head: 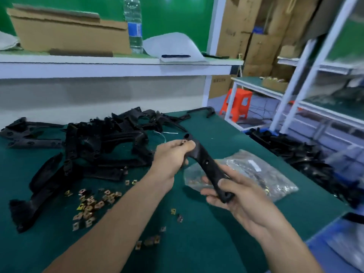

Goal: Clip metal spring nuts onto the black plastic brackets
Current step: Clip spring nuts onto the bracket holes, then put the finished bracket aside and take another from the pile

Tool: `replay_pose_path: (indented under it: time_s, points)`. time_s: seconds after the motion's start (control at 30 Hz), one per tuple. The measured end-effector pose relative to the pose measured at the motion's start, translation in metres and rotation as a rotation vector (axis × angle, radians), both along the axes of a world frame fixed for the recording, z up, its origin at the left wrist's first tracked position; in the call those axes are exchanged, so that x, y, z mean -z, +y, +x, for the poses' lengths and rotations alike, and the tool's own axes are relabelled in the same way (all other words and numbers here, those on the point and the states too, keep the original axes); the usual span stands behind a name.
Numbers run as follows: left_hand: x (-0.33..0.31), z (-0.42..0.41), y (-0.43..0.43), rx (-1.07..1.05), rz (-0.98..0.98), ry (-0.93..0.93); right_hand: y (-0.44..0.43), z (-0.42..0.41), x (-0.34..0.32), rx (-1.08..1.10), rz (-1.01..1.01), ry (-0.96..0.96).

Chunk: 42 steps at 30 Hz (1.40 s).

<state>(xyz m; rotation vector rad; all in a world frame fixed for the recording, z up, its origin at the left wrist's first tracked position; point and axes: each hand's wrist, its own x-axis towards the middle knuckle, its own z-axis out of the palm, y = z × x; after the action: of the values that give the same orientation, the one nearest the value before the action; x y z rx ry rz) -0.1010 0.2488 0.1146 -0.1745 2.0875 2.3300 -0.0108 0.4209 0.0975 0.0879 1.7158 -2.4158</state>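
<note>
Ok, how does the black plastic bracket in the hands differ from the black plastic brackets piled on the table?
The held black plastic bracket is off the green table, gripped at its ends by the left hand and right hand; the piled black brackets lie tangled on it, untouched. The held one slants upward alone; the piled ones overlap. Both are black plastic.

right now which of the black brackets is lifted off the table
The bracket held between the left hand and right hand; the pile of other brackets lies on the table.
</note>
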Motion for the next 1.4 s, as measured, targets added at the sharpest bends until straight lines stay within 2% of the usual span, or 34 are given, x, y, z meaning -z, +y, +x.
replay_pose_path:
  time_s: [0.1,0.17,0.27,0.37,0.47,0.53,0.6,0.67,0.73,0.9,1.1,1.27,1.4]
  points:
    - [-0.007,-0.008,0.056,0.276,-0.166,0.054,0.032,0.011,0.006,0.274,-0.060,-0.019]
    - [-0.009,-0.011,0.095,0.430,-0.173,0.032,0.055,0.017,0.012,0.437,-0.096,-0.055]
    - [-0.003,-0.013,0.144,0.556,-0.069,-0.078,0.089,0.029,0.023,0.627,-0.163,-0.100]
    - [0.000,-0.020,0.184,0.649,0.002,-0.203,0.118,0.030,0.026,0.706,-0.219,-0.141]
    - [-0.025,-0.046,0.219,0.779,0.134,-0.299,0.166,-0.019,-0.008,0.799,-0.235,-0.128]
    - [-0.052,-0.064,0.233,0.756,0.280,-0.424,0.204,-0.074,-0.043,0.849,-0.091,-0.145]
    - [-0.072,-0.078,0.236,0.654,0.300,-0.450,0.229,-0.115,-0.060,0.867,0.151,-0.249]
    - [-0.082,-0.086,0.232,0.635,0.194,-0.366,0.231,-0.141,-0.052,0.897,0.398,-0.320]
    - [-0.078,-0.091,0.219,0.642,0.004,-0.218,0.201,-0.149,-0.039,0.926,0.613,-0.274]
    - [-0.039,-0.109,0.162,0.414,-0.208,0.002,0.087,-0.162,-0.011,0.655,0.857,-0.012]
    - [-0.004,-0.109,0.068,0.157,-0.252,0.125,-0.007,-0.175,-0.005,0.215,1.175,0.154]
    - [0.016,-0.091,-0.032,-0.012,-0.557,0.239,-0.066,-0.199,-0.004,-0.070,1.243,0.196]
    - [0.037,-0.060,-0.108,-0.213,-0.770,0.212,-0.127,-0.221,0.015,-0.212,1.261,0.276]
